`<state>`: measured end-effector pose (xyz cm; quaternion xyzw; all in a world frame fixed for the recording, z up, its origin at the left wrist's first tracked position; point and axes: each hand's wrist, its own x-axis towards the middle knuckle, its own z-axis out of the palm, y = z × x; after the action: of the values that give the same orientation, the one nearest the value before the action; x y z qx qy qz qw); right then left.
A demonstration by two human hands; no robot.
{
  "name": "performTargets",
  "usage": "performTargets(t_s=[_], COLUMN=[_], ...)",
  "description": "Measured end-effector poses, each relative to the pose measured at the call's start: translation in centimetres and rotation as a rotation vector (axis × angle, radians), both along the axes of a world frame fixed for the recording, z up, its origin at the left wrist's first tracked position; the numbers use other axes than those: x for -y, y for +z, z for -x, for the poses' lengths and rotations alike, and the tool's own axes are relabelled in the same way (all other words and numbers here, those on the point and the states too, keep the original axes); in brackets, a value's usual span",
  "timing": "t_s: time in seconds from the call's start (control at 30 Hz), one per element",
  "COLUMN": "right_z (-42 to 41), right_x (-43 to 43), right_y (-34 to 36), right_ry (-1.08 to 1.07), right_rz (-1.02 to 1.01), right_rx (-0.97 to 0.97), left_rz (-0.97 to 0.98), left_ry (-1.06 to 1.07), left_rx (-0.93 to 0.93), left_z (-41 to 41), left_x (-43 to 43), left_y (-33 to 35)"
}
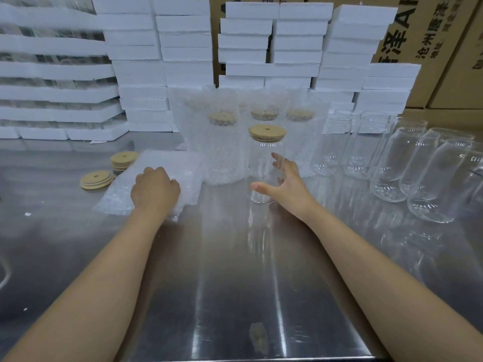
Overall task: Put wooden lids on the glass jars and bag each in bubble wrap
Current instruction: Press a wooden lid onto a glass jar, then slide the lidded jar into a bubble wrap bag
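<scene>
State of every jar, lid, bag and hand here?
centre jar: lidded, unbagged.
bagged jars: lidded, upright.
right-side jars: upright, no lids.
loose lids: two stacks.
bubble bags: flat pile.
left hand: fingers curled on bubble bags.
right hand: open beside centre jar.

Lidded jar (266, 163) stands between bubble-wrap bags (154, 184) left, open jars (407, 165) right.

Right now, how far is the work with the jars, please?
Done: several lidded jars stand bagged in bubble wrap at the back. In hand: one jar has its lid but no bag; the right hand reaches for it, open, while the left hand lies on the flat bubble wrap bags. Left: the bare jars on the right need lids and bags; loose lids wait on the left.
</scene>
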<state>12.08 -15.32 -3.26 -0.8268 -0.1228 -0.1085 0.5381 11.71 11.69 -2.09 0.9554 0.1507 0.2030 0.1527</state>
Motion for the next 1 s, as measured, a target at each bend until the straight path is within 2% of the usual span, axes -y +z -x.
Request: performTargets(t_s=[0.13,0.23,0.33,0.4,0.43,0.53,0.6,0.67,0.83,1.0], right_z=[-0.3,-0.3,0.9,1.6,2.2,4.0,4.5,4.6,4.0,4.1], right_x=[0.5,0.0,-1.0,-1.6,-2.3,-5.1,-6.4,-6.9,-6.1,-5.0], right_y=[-0.1,-0.3,0.7,1.6,2.1,2.5,1.6,0.9,1.5,2.7], right_ry=[-0.045,-0.133,-0.306,-0.279,-0.197,0.070,0.158,0.202,0.301,0.457], right_rz=[0.016,-0.005,-0.095,-0.127,-0.143,-0.166,-0.107,-0.159,-0.472,-0.836], right_rx=[0.023,0.124,0.506,0.709,0.685,0.202,0.003,-0.046,-0.149,-0.289], left_rz=[0.048,0.147,0.348,0.507,0.567,0.627,0.604,0.575,0.428,0.363], left_ry=[-0.014,-0.043,-0.175,-0.271,-0.313,-0.365,-0.359,-0.360,-0.285,-0.387], left_rx=[0.053,0.218,0.346,0.333,0.325,0.384,0.446,0.488,0.534,0.338], left_z=[0.2,0.7,1.5,2.3,2.6,3.5,3.8,3.9,2.9,1.8], left_x=[-0.1,0.5,1.7,2.8,3.4,4.8,5.2,5.3,4.0,3.2], left_y=[0.4,1.5,3.0,3.6,3.8,3.8,3.7,3.6,3.1,1.7])
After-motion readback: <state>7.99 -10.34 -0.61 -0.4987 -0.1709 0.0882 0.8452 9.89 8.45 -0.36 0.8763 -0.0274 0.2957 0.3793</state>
